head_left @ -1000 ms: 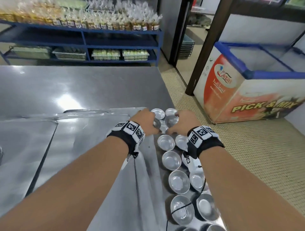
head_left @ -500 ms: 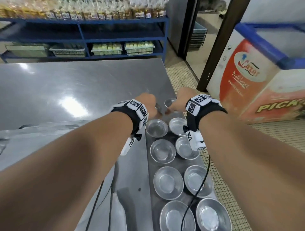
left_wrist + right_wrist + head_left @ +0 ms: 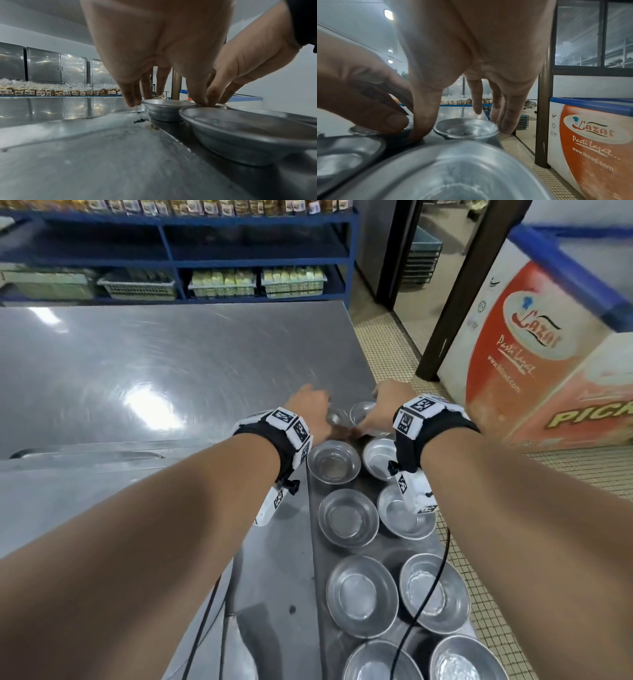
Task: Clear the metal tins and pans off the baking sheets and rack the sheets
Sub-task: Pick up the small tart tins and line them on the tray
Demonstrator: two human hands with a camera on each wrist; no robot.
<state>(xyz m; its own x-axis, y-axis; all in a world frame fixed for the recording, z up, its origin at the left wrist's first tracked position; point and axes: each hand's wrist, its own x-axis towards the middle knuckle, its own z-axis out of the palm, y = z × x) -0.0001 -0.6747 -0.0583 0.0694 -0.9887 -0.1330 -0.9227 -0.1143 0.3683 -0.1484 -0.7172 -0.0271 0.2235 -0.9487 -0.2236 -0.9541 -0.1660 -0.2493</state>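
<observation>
**Two hands on the far tins, close to the edge**

The left hand [image 3: 310, 409] has its thumb and fingers curled round the rim of a small tin [image 3: 164, 111] at the far end of the baking sheet [image 3: 310, 546]. The right hand [image 3: 383, 405] sits just beside it, with its thumb and fingers on either side of the next tin [image 3: 465, 129]. I cannot tell if that tin is squeezed tight yet.

The two hands touch in the middle, so they could bump, and a tin could slip and clatter. The tins look thin and shiny, so a loose pinch may drop one. The row of tins [image 3: 347, 517] behind the wrists lies under the arms and a black cable [image 3: 431, 587], which could snag one.

Left of the hands is the wide steel worktop [image 3: 171, 364]. Beyond it stands a blue shelf [image 3: 171, 244] of packed food. Right of the hands the worktop ends, so a knocked tin could fall to the tiled floor [image 3: 565, 474]. A red and white freezer [image 3: 534, 354] stands there.
</observation>
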